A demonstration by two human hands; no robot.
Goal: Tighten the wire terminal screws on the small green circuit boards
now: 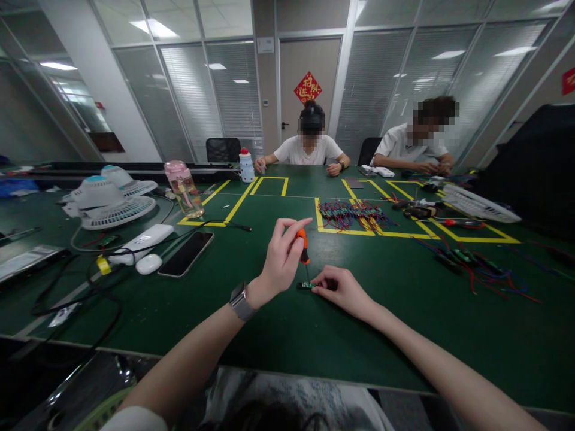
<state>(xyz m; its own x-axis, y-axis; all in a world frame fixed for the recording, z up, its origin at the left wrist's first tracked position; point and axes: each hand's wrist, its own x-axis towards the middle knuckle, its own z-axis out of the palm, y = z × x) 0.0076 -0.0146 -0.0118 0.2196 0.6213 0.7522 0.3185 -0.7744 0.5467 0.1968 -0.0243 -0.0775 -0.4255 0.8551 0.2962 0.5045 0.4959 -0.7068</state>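
My left hand (284,254), with a watch on its wrist, is closed around the orange and black handle of a screwdriver (304,246). The screwdriver stands nearly upright, and its thin shaft reaches down to a small green circuit board (307,285) on the table. Whether the tip sits in a screw is too small to tell. From the right side, my right hand (344,290) pinches the board's near end between thumb and fingers, keeping it flat on the green tabletop. The fingers cover that end of the board.
Beyond my hands lies a pile of wired boards (354,214) within yellow tape. More wired boards (467,260) lie to the right. A phone (186,254), a pink-lidded bottle (184,188), white fans (110,200) and black cables are on the left. Two people sit across the table.
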